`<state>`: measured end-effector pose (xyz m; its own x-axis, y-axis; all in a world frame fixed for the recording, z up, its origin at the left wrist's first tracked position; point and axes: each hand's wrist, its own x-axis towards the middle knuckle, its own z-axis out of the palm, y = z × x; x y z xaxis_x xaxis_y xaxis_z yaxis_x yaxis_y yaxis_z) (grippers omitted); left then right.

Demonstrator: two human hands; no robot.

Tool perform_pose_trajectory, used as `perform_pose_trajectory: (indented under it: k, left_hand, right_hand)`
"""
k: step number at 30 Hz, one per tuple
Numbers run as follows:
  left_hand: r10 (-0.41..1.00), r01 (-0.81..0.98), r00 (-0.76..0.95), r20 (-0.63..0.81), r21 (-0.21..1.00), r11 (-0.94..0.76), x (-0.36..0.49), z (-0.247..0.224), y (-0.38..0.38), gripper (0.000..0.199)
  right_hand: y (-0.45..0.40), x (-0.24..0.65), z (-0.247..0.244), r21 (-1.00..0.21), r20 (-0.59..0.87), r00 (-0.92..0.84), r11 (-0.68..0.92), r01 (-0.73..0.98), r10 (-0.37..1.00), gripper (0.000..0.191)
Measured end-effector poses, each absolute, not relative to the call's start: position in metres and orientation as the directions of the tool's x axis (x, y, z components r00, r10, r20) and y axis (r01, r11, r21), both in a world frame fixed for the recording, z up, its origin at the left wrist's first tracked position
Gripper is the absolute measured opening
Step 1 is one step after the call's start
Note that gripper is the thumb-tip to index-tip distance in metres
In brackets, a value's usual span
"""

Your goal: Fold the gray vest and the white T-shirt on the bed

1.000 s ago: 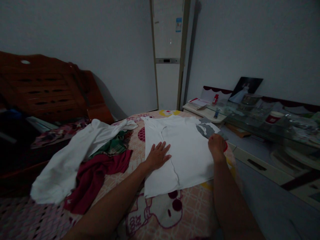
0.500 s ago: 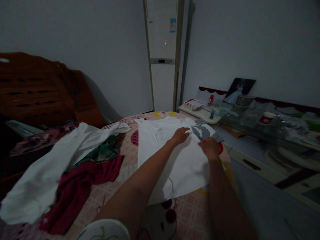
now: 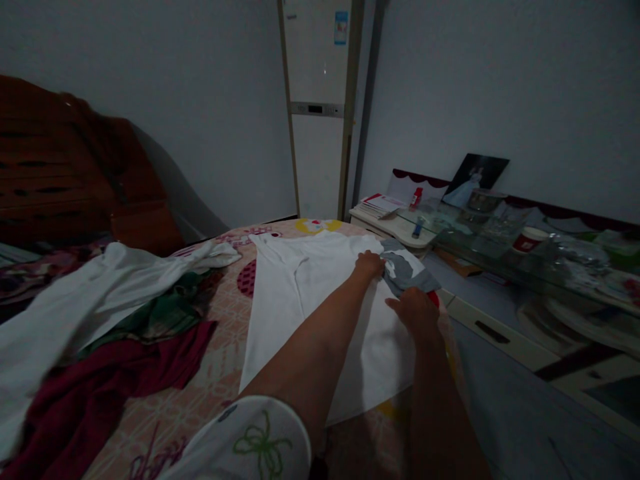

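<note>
A white shirt lies spread on the patterned tablecloth, with a grey-and-white section at its far right side. My left hand reaches across the shirt, its fingers closed on the fabric beside the grey section. Just nearer to me, my right hand rests at the shirt's right edge, thumb held apart from the fingers. Part of the shirt is covered by my left forearm.
Left of the shirt lie a white garment, a dark green cloth and a maroon garment. A glass-topped cabinet with a paper cup stands on the right. Behind is a tall white appliance.
The view has shifted, moving the clothes leftward in the picture. My left hand has gone slightly right toward the grey section. The right hand's thumb has spread from its fingers.
</note>
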<state>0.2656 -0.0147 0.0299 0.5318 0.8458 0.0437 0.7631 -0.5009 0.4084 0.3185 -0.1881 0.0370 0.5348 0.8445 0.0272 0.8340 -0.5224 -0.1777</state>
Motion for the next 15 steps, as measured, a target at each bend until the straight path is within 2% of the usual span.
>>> perform_pose_trajectory:
  k: [4,7,11,15]
  left_hand:
    - [0.883,0.758,0.462,0.086,0.477,-0.444,0.263,0.036,-0.008,0.038]
    - [0.913,0.74,0.385,0.134,0.546,-0.392,0.245,0.042,0.004,0.033]
    - [0.963,0.696,0.225,0.152,0.666,-0.267,0.2,0.037,0.02,0.036]
    - [0.986,0.646,0.122,0.111,0.746,-0.164,0.152,0.017,0.023,0.044]
  right_hand:
    - [-0.194,0.322,0.043,-0.196,0.024,0.513,-0.499,0.844,0.858,0.034]
    - [-0.195,0.324,0.047,-0.234,0.043,0.443,-0.422,0.876,0.895,0.02]
    - [-0.195,0.306,0.048,-0.296,0.094,0.254,-0.216,0.93,0.963,0.011]
    - [-0.199,0.271,0.039,-0.309,0.129,-0.003,0.043,0.95,0.992,0.022]
